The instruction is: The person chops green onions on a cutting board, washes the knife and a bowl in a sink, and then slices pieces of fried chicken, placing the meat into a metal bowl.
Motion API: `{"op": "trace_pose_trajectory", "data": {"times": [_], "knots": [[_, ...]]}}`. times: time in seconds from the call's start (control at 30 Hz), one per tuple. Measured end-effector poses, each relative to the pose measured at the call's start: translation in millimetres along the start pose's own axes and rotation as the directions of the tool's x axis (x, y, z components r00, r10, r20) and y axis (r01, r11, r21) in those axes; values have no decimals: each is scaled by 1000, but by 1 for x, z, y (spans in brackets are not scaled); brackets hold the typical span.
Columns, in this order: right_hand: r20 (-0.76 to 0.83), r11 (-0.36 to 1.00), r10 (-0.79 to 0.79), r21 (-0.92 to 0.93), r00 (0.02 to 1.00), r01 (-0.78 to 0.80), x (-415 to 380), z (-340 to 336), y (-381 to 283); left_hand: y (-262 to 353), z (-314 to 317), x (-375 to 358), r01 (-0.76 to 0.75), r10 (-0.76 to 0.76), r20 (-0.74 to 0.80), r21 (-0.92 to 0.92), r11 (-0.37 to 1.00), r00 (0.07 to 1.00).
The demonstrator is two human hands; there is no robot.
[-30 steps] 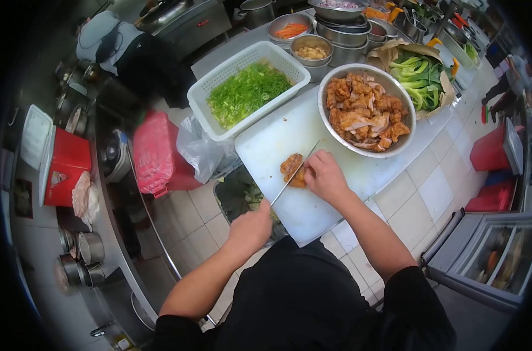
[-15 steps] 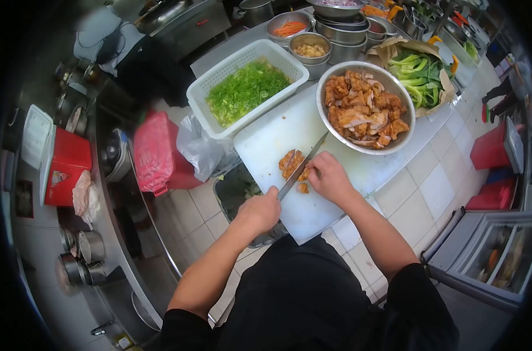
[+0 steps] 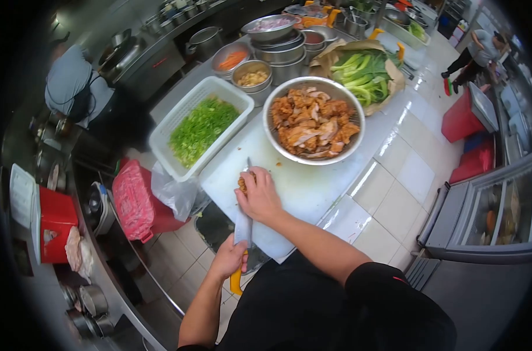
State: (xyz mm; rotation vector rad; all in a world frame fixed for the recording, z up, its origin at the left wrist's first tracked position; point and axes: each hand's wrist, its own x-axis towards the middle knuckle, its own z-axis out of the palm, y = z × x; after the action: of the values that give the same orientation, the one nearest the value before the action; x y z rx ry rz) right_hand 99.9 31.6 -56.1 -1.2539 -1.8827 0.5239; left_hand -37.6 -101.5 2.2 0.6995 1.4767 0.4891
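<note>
My left hand (image 3: 228, 258) is closed round a knife (image 3: 242, 227) where its blade meets the yellow handle. The broad blade points away from me across the near left part of a white cutting board (image 3: 304, 202). Over the far part of the blade, my right hand (image 3: 260, 198) curls its fingers round pieces of browned, cooked meat (image 3: 241, 183). Whether that meat rests on the blade or on the board cannot be told. Just beyond my right hand stands a steel bowl (image 3: 360, 130) heaped with similar cut meat.
A white basket (image 3: 161, 131) of chopped greens overlaps the board's left edge. Behind stand bowls of carrot strips (image 3: 232, 59) and yellowish chunks (image 3: 253, 78), plus leafy greens (image 3: 359, 73) in brown paper. A red bin (image 3: 140, 199) is at left. Other people (image 3: 76, 85) stand at far left and far right.
My right hand has moved left, onto the meat at the blade. The knife has turned to point more straight away, its yellow handle now showing. The view has shifted rightward.
</note>
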Motion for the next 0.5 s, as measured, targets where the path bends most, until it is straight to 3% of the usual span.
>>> {"op": "trace_pose_trajectory", "data": {"times": [0.1,0.2,0.27,0.33,0.5], "knots": [[-194,989,-25,138,981,52,11,-4,-10,22,6,-15,-70,73,-47,58,996,996],[-339,981,-59,156,939,118,39,-49,-22,67,23,-35,-205,211,-12,203,958,977],[-447,988,-143,-5,883,157,62,-93,-10,105,43,-37,-246,245,42,315,917,969],[-505,991,-123,-24,855,129,76,-133,4,133,61,-36,-302,289,91,355,885,953],[-318,995,83,-33,944,-99,100,-209,99,113,32,-39,-212,276,-91,430,878,957]]}}
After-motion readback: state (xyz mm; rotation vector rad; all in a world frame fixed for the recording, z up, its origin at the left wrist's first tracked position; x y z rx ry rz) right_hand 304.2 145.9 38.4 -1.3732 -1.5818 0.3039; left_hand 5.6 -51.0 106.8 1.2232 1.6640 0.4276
